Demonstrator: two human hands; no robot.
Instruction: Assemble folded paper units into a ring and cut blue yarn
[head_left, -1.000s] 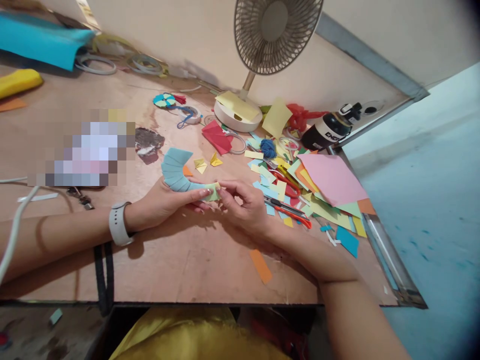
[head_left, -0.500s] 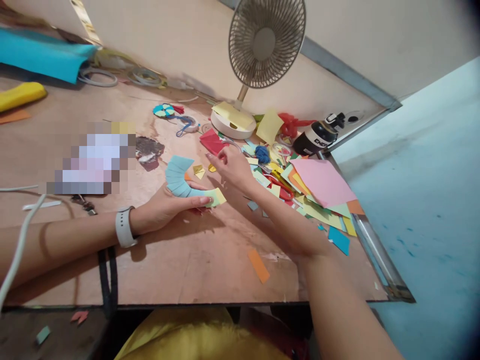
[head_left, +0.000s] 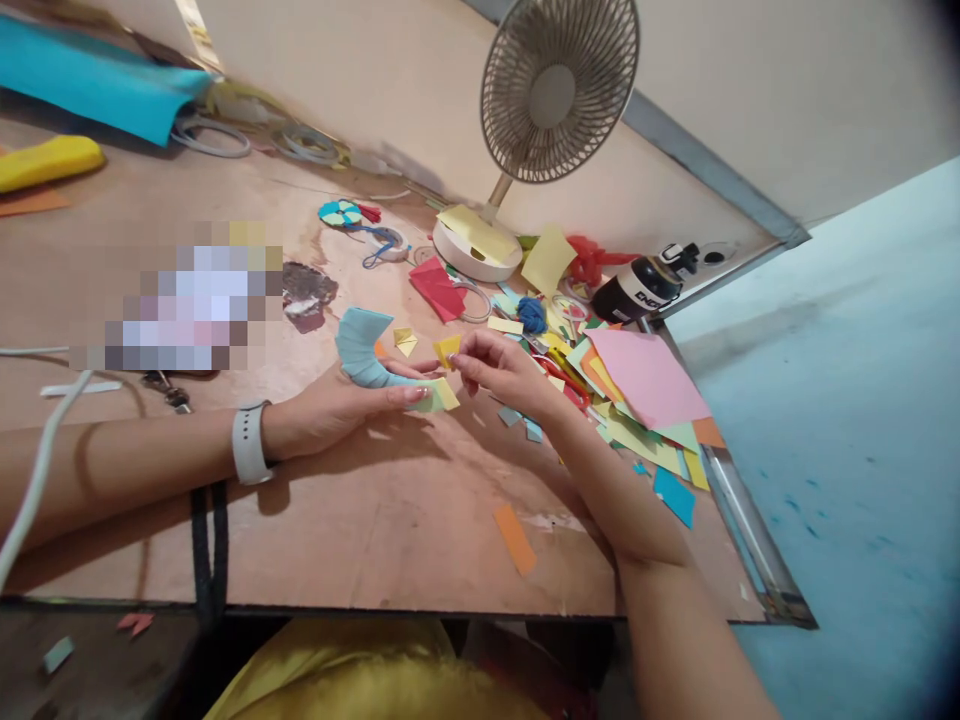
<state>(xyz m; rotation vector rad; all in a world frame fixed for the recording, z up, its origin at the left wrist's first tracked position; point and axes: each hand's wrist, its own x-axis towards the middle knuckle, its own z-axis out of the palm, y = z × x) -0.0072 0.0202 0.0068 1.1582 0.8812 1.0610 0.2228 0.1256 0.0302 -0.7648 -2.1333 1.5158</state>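
My left hand grips a curved strip of overlapping folded paper pieces, light blue along most of its length and pale green and yellow at its right end. Thumb on top, the fingers pass underneath. Just right of that end, my right hand pinches a small folded yellow paper piece between thumb and fingertips, held apart from the strip. Another folded yellow paper piece lies on the table behind the strip.
A desk fan stands at the back, with a red paper before it. Right of my hands are blue yarn, paper scraps, pink sheets and a black bottle. An orange strip lies near the front edge. A white cable crosses my left forearm.
My right hand has picked up a yellow paper piece from the table and drawn it back toward the strip's end. My left hand keeps its hold; the camera view has shifted slightly.
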